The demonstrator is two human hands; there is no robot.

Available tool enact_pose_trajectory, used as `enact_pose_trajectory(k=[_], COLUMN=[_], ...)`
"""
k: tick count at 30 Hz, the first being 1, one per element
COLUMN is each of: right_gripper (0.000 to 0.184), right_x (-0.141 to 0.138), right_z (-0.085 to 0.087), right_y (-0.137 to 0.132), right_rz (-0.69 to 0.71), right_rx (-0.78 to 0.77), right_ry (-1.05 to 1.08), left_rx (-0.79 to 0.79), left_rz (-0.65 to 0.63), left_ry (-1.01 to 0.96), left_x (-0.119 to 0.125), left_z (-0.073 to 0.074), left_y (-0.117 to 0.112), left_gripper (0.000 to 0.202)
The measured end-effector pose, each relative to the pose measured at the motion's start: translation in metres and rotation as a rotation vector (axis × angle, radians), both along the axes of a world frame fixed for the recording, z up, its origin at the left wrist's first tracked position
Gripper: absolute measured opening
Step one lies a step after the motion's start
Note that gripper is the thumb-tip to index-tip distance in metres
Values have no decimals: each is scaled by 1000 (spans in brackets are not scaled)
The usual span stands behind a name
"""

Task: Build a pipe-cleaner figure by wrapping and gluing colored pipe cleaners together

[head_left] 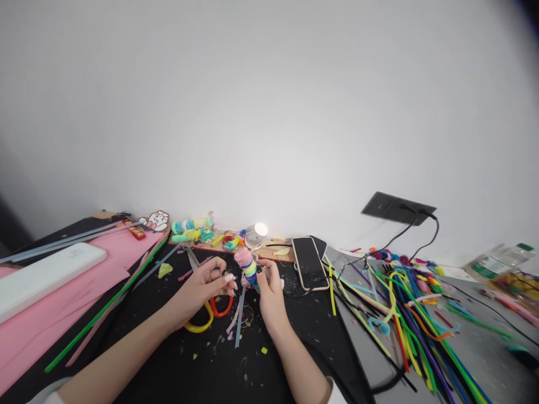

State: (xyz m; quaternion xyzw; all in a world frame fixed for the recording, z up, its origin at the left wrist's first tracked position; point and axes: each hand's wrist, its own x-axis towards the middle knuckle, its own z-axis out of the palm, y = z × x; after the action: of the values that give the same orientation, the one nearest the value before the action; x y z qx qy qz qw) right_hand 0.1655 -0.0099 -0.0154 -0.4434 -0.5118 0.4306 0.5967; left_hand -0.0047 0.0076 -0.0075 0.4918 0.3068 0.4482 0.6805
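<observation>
My right hand grips a small roll of coiled pipe cleaners, pink at the top with yellow, white and blue bands below. My left hand is just to its left, apart from the roll, with thumb and fingers pinched together; whatever is between the fingertips is too small to make out. Below the left hand lie scissors with yellow and red handles, their blades partly hidden by that hand. Under the roll, a translucent glue stick lies on the black mat.
Behind my hands stand a lit white lamp and other fuzzy rolls. To the right are a phone, loose pipe cleaners and cables from a wall socket. Pink sheets and a white box-shaped object lie left.
</observation>
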Motion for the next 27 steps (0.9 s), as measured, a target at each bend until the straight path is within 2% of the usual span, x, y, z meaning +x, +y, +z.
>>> enact_pose_trajectory(k=[8,13,17,23,27], right_gripper=[24,24,24,26,25], right_x=[0,0,-1,-1,0], right_z=[4,1,1,3,2], right_y=[-1,-1,0,-1,-1], right_rz=[-3,3,7,6,7], right_rx=[-10,-5,-3,-7,-8], right_ry=[-6,-10,21,26,30], left_rx=[3,-48,-94,-137,-141], left_rz=[-22,-20,-36,17,-31], left_ry=[-10,-106,-147,-175,-175], left_x=[0,0,1,0,-1], left_z=[5,9,8,5,4], left_y=[-4,-6,-6,-4,-1], left_gripper=[25,24,23,29,35])
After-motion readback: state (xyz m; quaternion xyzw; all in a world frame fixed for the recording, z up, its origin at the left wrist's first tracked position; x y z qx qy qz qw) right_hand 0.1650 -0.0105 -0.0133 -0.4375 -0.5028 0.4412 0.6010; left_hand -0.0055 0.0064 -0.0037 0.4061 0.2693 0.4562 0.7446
